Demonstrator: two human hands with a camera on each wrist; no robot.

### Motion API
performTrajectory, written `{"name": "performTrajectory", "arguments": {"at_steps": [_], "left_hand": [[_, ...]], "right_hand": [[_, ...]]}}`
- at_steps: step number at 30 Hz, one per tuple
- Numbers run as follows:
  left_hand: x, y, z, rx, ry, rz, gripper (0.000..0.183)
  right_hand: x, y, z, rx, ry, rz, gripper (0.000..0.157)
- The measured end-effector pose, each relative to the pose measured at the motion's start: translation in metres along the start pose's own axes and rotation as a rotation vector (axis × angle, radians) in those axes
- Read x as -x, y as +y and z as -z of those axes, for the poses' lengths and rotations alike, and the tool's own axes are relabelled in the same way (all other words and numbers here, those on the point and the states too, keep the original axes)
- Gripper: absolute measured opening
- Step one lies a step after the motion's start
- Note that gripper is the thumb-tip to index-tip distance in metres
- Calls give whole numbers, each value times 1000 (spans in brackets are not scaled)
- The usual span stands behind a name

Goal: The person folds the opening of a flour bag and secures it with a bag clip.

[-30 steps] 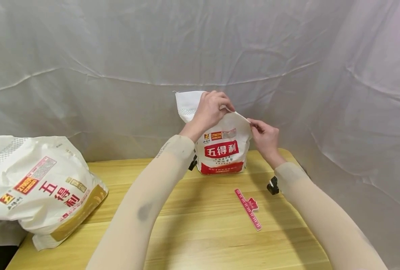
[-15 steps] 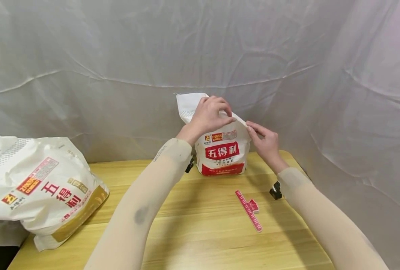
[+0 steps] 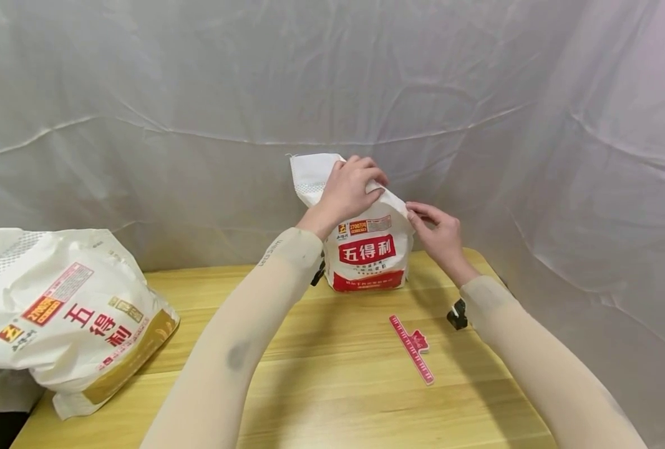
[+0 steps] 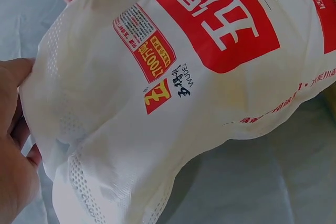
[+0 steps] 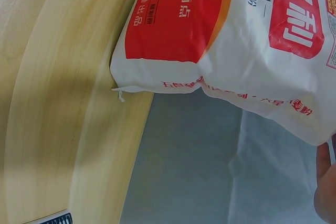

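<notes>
A white-and-red flour bag point(image 3: 368, 249) stands upright at the back of the wooden table, its top edge folded over. My left hand point(image 3: 348, 189) grips the middle of that fold, fingers behind and thumb in front. At the fold's right end, my right hand point(image 3: 440, 236) pinches the edge between thumb and fingers. The bag's upper left corner sticks up beyond the left hand. In the left wrist view, the left hand point(image 4: 16, 140) lies at the bag's top edge. Only a bit of the right hand point(image 5: 326, 182) shows in the right wrist view.
A pink-and-white sealing clip point(image 3: 413, 349) lies on the table point(image 3: 321, 374) in front of the bag. At the left edge slumps a larger white flour bag point(image 3: 85, 299) with a gold base. A grey curtain point(image 3: 226, 93) hangs behind and at the right.
The left thumb lifted off the fold half a second ago and is back against it now. The right hand has shifted slightly left and down along with the folded edge.
</notes>
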State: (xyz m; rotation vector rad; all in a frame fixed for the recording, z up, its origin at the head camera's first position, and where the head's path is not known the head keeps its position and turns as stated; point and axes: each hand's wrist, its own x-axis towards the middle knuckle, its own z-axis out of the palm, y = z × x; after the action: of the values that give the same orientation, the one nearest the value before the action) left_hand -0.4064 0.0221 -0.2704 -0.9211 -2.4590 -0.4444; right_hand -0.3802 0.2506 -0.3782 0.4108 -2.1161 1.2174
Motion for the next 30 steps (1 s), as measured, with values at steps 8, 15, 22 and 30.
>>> {"name": "performTrajectory", "arguments": {"at_steps": [8, 15, 22, 30], "left_hand": [[-2, -2, -3, -29, -32, -4, 21], [-1, -7, -4, -90, -94, 45, 32], [2, -10, -6, -92, -133, 74, 33], [2, -11, -7, -62, -106, 72, 26]], "right_hand": [[-2, 0, 0, 28, -11, -12, 26], [-5, -1, -1, 42, -34, -25, 28], [-6, 0, -1, 37, -71, -58, 29], [-4, 5, -1, 53, -97, -119, 27]]}}
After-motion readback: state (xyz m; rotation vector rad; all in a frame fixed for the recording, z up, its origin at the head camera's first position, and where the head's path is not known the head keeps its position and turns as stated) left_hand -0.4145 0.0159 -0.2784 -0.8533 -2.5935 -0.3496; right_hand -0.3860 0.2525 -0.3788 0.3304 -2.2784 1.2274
